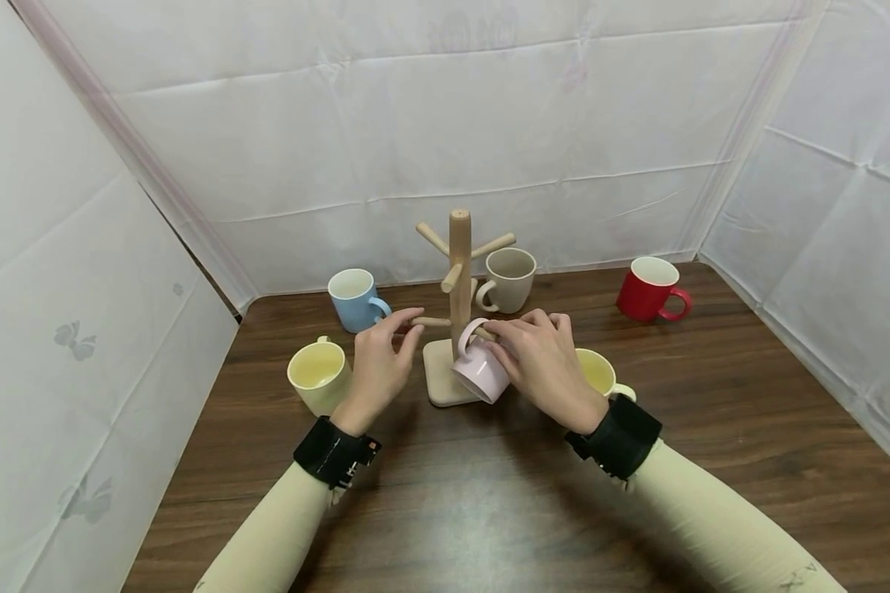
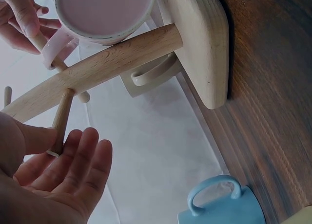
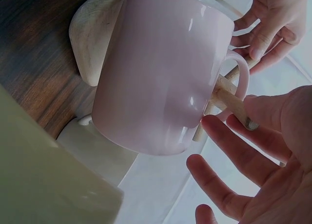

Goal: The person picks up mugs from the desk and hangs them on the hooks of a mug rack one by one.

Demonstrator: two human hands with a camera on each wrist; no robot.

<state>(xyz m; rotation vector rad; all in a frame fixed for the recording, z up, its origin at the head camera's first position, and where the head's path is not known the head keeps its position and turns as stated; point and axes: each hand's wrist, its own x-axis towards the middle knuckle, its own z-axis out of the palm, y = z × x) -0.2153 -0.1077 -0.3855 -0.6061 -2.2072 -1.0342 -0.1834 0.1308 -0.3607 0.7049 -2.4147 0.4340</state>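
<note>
Pink mug (image 1: 482,372) tilted beside the post of the wooden mug rack (image 1: 460,280), its handle looped around the right peg (image 3: 234,107). Right hand (image 1: 545,362): thumb and fingers pinch that peg's end, one fingertip at the mug wall — the outer fingers spread. Left hand (image 1: 381,360): thumb and fingers pinch the tip of the left peg (image 1: 436,322), remaining fingers extended. On the table (image 1: 445,502): blue mug (image 1: 359,310) and left yellow mug (image 1: 325,397) near the left hand; right yellow mug (image 1: 595,372) beside the right hand; grey-beige mug (image 1: 515,290) behind the rack; red mug (image 1: 640,298) well apart, far right.
</note>
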